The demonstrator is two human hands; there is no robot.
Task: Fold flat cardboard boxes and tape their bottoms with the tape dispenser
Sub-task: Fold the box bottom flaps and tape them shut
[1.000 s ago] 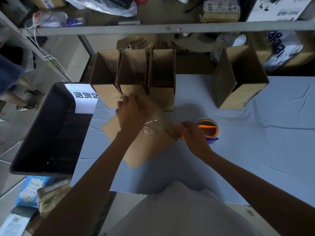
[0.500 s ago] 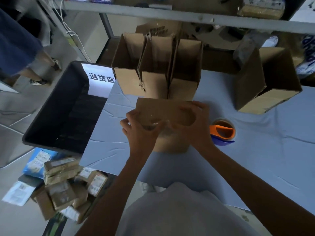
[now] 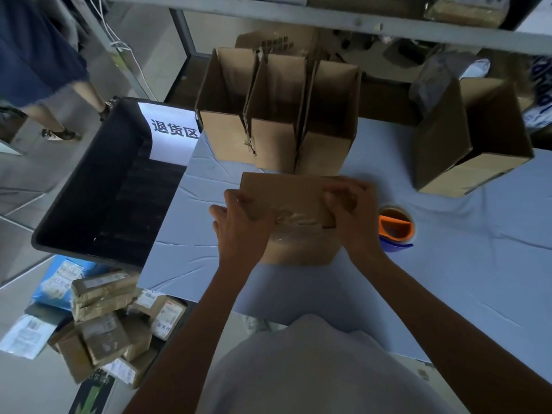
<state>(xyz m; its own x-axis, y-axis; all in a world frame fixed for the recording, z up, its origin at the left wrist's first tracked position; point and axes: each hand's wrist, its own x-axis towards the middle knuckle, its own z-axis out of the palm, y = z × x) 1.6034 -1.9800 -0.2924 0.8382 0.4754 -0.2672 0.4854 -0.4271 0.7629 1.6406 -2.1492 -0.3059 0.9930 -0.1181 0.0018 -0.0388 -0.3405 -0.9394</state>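
Mid-frame, the cardboard box lies with its long axis left to right. The left hand grips its left end, the right hand its right end. The tape dispenser sits just right of the right hand — the nearer one.

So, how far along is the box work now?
Looks done: three folded boxes stand in a row at the back, a fourth box to the right. In hand: the left hand and right hand grip the current box, with clear tape across its seam; the tape dispenser lies beside it, unheld. Left: probably pressing the tape flat and setting this box aside.
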